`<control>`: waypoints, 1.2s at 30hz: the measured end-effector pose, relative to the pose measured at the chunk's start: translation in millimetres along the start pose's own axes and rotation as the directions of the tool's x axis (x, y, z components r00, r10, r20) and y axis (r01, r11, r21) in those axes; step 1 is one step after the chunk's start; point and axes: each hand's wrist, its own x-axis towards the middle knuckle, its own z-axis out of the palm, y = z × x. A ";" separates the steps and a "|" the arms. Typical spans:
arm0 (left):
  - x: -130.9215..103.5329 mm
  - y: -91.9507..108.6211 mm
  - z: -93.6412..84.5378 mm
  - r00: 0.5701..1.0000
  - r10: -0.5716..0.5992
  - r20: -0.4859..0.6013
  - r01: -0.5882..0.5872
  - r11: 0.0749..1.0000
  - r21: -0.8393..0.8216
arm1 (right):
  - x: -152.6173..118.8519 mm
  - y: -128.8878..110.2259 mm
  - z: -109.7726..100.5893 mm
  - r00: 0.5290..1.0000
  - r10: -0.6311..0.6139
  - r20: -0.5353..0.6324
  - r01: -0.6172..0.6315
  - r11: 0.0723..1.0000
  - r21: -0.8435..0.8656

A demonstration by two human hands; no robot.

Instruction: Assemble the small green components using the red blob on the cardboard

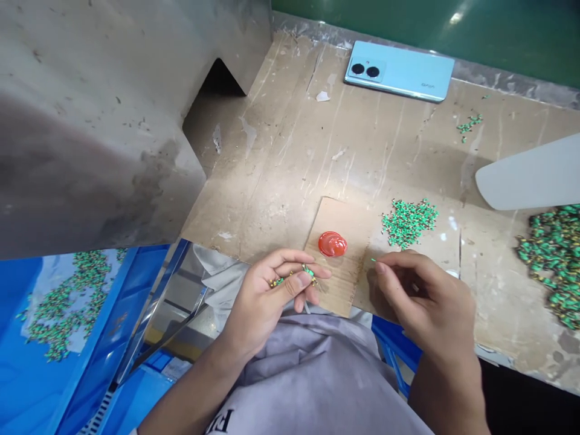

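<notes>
Your left hand (272,287) is just to the near left of the red dish (333,243), its thumb pressing a bunch of small green-and-gold pieces (309,273) against the curled fingers. Your right hand (426,296) is to the near right of the red dish, thumb and forefinger pinched on a single green piece (374,260) that pokes out toward the dish; its other fingers are folded in. The red dish, glossy inside, sits on a strip of cardboard (325,211) laid on the table (272,157).

Right of the red dish and slightly beyond it, you have a loose pile of green pieces (409,222). Much farther right of the dish is a larger heap (555,260), with a pale rounded object (534,175) jutting in just above it. Beyond the dish, toward the far edge, lies a light blue phone (403,69), camera side up; a few scattered pieces (470,125) lie to the far right of the dish. Well left of the dish stands a metal housing (90,121), and below that, a blue tray (27,362) carries more pieces on a white sheet (36,302).
</notes>
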 end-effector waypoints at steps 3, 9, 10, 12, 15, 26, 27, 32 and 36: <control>-0.5 -3.2 -2.7 0.998 0.025 0.053 -0.027 0.999 0.020 | -9.4 -8.8 6.9 0.996 0.061 -0.067 -0.051 0.988 0.146; -2.9 -5.0 -4.3 1.000 0.019 0.019 -0.022 0.990 0.141 | -14.2 -35.0 26.8 0.996 0.054 0.067 -0.077 0.907 0.413; -3.4 -5.0 -4.7 1.000 0.018 0.011 -0.019 0.988 0.156 | -13.1 -38.1 29.4 0.995 0.049 0.092 -0.085 0.897 0.433; -4.3 -5.3 -6.1 1.000 0.018 0.011 -0.020 0.985 0.174 | -10.9 -42.4 33.6 0.991 0.057 0.122 -0.107 0.887 0.449; -5.8 -7.5 -8.8 0.999 0.029 0.038 -0.036 0.979 0.201 | -8.9 -45.1 37.6 0.985 0.079 0.154 -0.142 0.880 0.453; -9.6 1.6 1.9 0.990 0.138 -0.001 -0.130 0.937 0.325 | -7.5 -45.1 38.5 0.974 0.059 0.218 -0.155 0.877 0.454; -9.8 2.4 2.5 0.988 0.151 0.003 -0.144 0.934 0.327 | -7.4 -44.9 37.7 0.974 0.055 0.222 -0.153 0.879 0.452; -7.7 1.0 0.4 0.976 0.213 0.045 -0.215 0.914 0.343 | -6.0 -44.4 35.1 0.971 0.034 0.238 -0.143 0.879 0.455; -4.4 -2.0 -3.4 0.963 0.255 0.085 -0.268 0.898 0.350 | -3.5 -44.3 32.6 0.967 0.025 0.255 -0.140 0.885 0.444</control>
